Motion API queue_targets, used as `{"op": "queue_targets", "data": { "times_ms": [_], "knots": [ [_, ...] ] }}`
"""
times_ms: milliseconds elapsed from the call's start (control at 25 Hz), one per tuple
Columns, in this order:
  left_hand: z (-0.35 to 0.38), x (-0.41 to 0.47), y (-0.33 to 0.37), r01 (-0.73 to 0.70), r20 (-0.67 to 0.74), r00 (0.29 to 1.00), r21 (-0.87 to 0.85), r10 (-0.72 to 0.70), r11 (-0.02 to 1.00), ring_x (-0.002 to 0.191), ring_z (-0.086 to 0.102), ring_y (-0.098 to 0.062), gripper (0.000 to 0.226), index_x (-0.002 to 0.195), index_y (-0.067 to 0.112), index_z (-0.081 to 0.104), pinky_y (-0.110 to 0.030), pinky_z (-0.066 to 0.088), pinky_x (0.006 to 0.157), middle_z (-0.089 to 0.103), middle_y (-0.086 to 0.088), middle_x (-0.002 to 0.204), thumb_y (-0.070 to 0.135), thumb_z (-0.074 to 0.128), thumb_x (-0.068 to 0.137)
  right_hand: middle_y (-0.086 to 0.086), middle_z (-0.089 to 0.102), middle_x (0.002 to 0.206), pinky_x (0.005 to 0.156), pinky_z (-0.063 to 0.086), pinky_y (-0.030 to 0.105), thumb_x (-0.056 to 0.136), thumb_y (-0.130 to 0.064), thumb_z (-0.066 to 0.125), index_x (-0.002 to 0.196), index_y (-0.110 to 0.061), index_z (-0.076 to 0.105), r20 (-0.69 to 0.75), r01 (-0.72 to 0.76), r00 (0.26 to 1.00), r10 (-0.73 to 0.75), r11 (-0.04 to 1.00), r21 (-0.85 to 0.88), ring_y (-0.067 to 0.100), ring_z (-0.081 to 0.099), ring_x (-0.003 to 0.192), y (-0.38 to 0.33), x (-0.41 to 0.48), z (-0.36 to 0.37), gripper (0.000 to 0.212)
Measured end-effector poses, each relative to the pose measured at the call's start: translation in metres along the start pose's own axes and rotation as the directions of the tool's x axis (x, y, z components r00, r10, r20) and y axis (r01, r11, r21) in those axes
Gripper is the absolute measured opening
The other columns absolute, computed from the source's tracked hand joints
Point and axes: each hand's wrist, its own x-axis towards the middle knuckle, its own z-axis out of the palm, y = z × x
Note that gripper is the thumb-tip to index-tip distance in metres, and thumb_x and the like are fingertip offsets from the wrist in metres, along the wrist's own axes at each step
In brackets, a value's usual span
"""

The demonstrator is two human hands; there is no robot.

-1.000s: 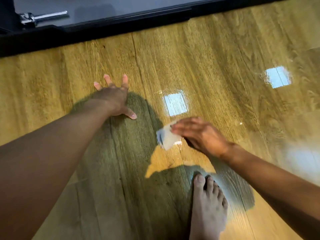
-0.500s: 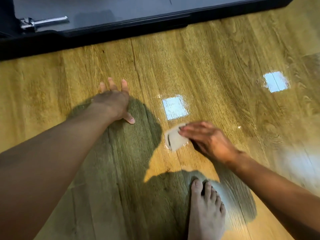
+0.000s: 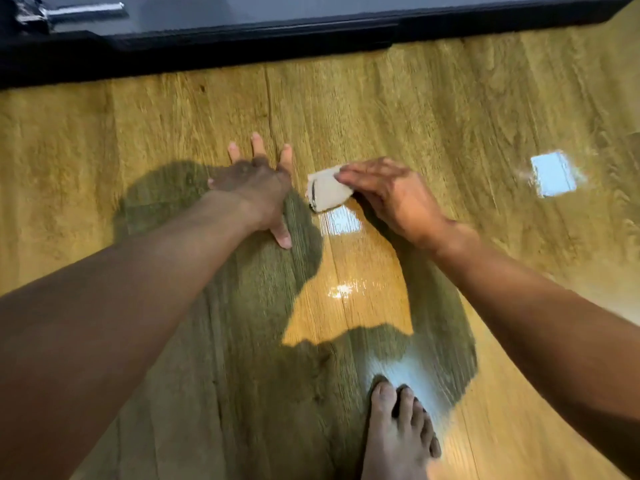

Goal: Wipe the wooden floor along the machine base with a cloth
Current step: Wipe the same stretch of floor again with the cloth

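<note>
One bare foot (image 3: pixel 398 438) stands at 6 o'clock, toes toward 12, on the glossy wooden floor (image 3: pixel 450 109). Both forearms reach away from the viewer, from 8 and from 4 o'clock, over a dark body shadow (image 3: pixel 242 323) on the boards. Left hand (image 3: pixel 254 192), just left of centre: grip apart, fingers spread and palm flat on the floor, judged to be a brace. Right hand (image 3: pixel 391 192), just right of centre: grip apart as well, with straight fingers lying together on the cloth (image 3: pixel 325 195) and pressing it to the floor; the thumb is hidden. Cloth: a small pale folded wad, blurred, its free end toward 9 o'clock, just beside the left index finger but apart from it. Change over the last second: the wad lay at 4 o'clock of the left thumb, well apart from that hand; it now lies at 3 o'clock of the left fingers, farther toward 12. Meaning, as a judgement: the stroke is carrying leftward and toward the machine, yet a broad band of bare floor separates the cloth from the machine base (image 3: pixel 242 53), the black strip across 12 o'clock, so the boards along that edge are probably not yet wiped. A square glare patch (image 3: pixel 554 173) lies at 2 o'clock; a metal bar (image 3: pixel 86 10) shows at 11 o'clock, beyond the base
</note>
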Motion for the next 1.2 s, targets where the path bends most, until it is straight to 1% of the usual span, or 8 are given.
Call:
{"op": "queue_targets", "data": {
  "times_ms": [160, 320, 440, 600, 680, 800, 1000, 1200],
  "knots": [
    [-0.001, 0.001, 0.001, -0.003, 0.006, 1.000, -0.009, 0.004, 1.000, 0.137, -0.020, -0.050, 0.144, 0.145, 0.023, -0.028, -0.067, 0.020, 0.108, -0.034, -0.019, 0.149, 0.048, 0.084, 0.058, 0.007, 0.066, 0.119, 0.094, 0.049, 0.041, 0.090, -0.008, 0.060, 0.119, -0.012, 0.065, -0.055, -0.035, 0.998, 0.035, 0.999, 0.014, 0.026, 0.063, 0.107, 0.001, 0.000, 0.001, 0.030],
    [0.001, 0.005, 0.000, -0.025, -0.006, 1.000, -0.005, 0.025, 1.000, 0.135, -0.018, -0.053, 0.144, 0.144, 0.019, -0.030, -0.068, 0.025, 0.104, -0.036, -0.023, 0.146, 0.048, 0.083, 0.059, 0.010, 0.066, 0.118, 0.088, 0.050, 0.041, 0.087, -0.004, 0.059, 0.122, -0.012, 0.062, 0.085, 0.176, 0.980, -0.179, 0.983, 0.049, 0.029, 0.063, 0.104, 0.003, -0.015, -0.004, 0.037],
    [0.002, 0.006, 0.000, -0.031, 0.003, 1.000, -0.024, 0.031, 0.999, 0.134, -0.021, -0.053, 0.146, 0.142, 0.018, -0.032, -0.069, 0.024, 0.103, -0.039, -0.023, 0.144, 0.046, 0.084, 0.058, 0.015, 0.064, 0.117, 0.090, 0.045, 0.039, 0.091, -0.005, 0.050, 0.126, -0.015, 0.060, 0.056, -0.029, 0.998, 0.030, 0.999, -0.017, 0.033, 0.059, 0.107, 0.045, 0.077, -0.013, 0.038],
    [0.003, 0.006, -0.002, -0.029, 0.014, 0.999, -0.016, 0.030, 0.999, 0.134, -0.021, -0.054, 0.146, 0.142, 0.018, -0.033, -0.069, 0.025, 0.102, -0.038, -0.024, 0.144, 0.047, 0.084, 0.058, 0.004, 0.060, 0.130, 0.106, 0.037, 0.033, 0.097, -0.017, 0.049, 0.127, -0.016, 0.059, -0.025, -0.182, 0.983, 0.182, 0.983, -0.028, 0.022, 0.055, 0.120, 0.060, 0.135, -0.017, 0.031],
    [0.003, 0.007, -0.002, -0.034, 0.014, 0.999, -0.026, 0.035, 0.999, 0.133, -0.022, -0.054, 0.146, 0.141, 0.019, -0.034, -0.069, 0.026, 0.102, -0.040, -0.024, 0.143, 0.049, 0.083, 0.059, 0.002, 0.062, 0.126, 0.107, 0.036, 0.028, 0.094, -0.014, 0.055, 0.123, -0.016, 0.063, -0.012, -0.176, 0.984, 0.176, 0.984, 0.026, 0.018, 0.056, 0.118, 0.042, 0.104, -0.014, 0.030],
    [0.004, 0.010, -0.003, -0.042, 0.011, 0.999, -0.020, 0.042, 0.999, 0.132, -0.024, -0.055, 0.147, 0.140, 0.019, -0.035, -0.069, 0.026, 0.101, -0.041, -0.025, 0.141, 0.050, 0.082, 0.058, 0.003, 0.062, 0.125, 0.105, 0.035, 0.022, 0.093, -0.014, 0.058, 0.123, -0.017, 0.062, 0.095, -0.006, 0.995, 0.005, 1.000, 0.005, 0.018, 0.057, 0.116, 0.054, 0.089, -0.026, 0.031],
    [0.004, 0.012, -0.003, -0.033, 0.037, 0.999, 0.003, 0.033, 0.999, 0.131, -0.024, -0.055, 0.148, 0.139, 0.018, -0.037, -0.068, 0.026, 0.101, -0.042, -0.025, 0.141, 0.052, 0.082, 0.058, 0.006, 0.061, 0.127, 0.106, 0.035, 0.027, 0.095, -0.014, 0.053, 0.124, -0.016, 0.062, -0.100, -0.260, 0.962, 0.256, 0.965, -0.029, 0.024, 0.055, 0.118, 0.084, 0.109, -0.033, 0.031],
    [0.005, 0.012, -0.002, -0.035, 0.025, 0.999, -0.011, 0.035, 0.999, 0.131, -0.025, -0.054, 0.148, 0.136, 0.019, -0.040, -0.068, 0.024, 0.102, -0.043, -0.024, 0.140, 0.051, 0.082, 0.057, 0.008, 0.065, 0.119, 0.100, 0.041, 0.026, 0.087, -0.009, 0.062, 0.120, -0.012, 0.064, 0.028, 0.000, 1.000, -0.003, 0.993, 0.119, 0.023, 0.059, 0.109, 0.028, -0.006, -0.018, 0.033]
  ]
}}
